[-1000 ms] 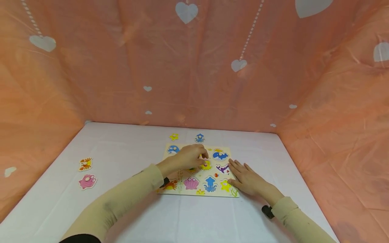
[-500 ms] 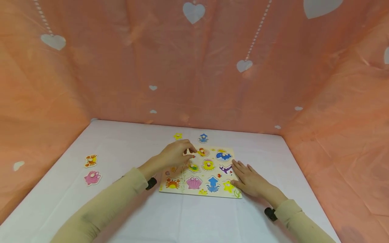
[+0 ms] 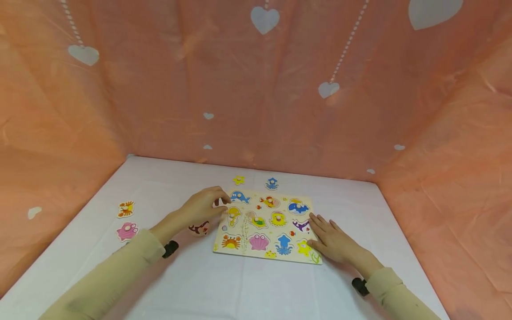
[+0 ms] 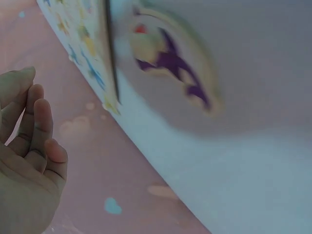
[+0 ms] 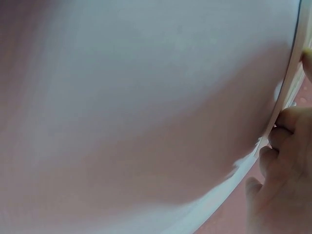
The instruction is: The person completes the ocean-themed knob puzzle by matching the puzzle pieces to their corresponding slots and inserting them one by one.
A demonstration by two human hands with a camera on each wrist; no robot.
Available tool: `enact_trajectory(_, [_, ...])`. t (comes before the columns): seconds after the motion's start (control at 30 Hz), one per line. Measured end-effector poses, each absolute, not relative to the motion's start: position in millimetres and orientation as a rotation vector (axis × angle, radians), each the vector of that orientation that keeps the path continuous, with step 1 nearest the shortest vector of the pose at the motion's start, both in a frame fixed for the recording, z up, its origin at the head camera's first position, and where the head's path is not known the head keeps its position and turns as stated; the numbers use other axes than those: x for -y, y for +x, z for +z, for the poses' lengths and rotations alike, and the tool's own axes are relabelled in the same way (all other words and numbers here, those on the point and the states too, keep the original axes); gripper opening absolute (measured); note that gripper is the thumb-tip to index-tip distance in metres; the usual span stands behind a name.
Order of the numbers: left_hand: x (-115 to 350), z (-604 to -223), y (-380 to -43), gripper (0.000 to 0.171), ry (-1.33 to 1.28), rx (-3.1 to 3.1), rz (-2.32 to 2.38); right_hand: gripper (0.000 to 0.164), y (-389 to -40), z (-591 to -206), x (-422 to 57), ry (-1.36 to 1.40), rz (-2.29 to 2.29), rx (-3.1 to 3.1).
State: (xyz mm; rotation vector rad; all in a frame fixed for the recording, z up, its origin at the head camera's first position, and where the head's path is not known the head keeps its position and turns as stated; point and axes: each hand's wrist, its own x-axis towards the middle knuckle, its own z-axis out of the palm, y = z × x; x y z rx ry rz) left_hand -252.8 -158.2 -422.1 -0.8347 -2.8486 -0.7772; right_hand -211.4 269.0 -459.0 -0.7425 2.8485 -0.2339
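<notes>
Left hand (image 3: 203,208): beside the upper left edge of the board, fingers loosely bent, thumb apart from them; nothing showed in its grasp.
Right hand (image 3: 335,241): fingers straight and spread, tips on the board's right edge, gripping no piece.
Puzzle board (image 3: 272,232): flat on the worktop (image 3: 256,289) between the hands.
Dolphin piece (image 3: 200,228): loose on the worktop, left of the board, near the left wrist.
Other loose pieces: star piece (image 3: 238,180) and squid piece (image 3: 272,183) beyond the board; crab piece (image 3: 126,209) and shell piece (image 3: 127,231) far to the left.
Sleeve risk: the left cuff (image 3: 146,246) or wrist camera (image 3: 170,249), low near the dolphin piece, might have nudged it if drawn back carelessly.
Board risk: a one-sided push could have slid the board had the right hand lifted.
Fit risk: the right fingers lay close to the dolphin and star shapes, so they could have blocked a piece there; a turned outline might have jammed.
</notes>
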Motion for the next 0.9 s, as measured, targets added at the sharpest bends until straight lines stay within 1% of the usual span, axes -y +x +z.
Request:
enact_trajectory(0.3, [195, -434, -240, 0.017, -0.79, 2.884, -0.763, 0.076, -210, -458, -269, -0.737, -0.244, -2.855])
enact_trajectory(0.57, [219, -449, -223, 0.01, -0.818, 2.897, -0.791, 0.074, -210, -461, -270, -0.759, -0.236, -2.868])
enact_trajectory(0.9, [231, -456, -213, 0.015, -0.86, 2.932, -0.813, 0.074, -210, -460, -268, -0.758, -0.236, -2.864])
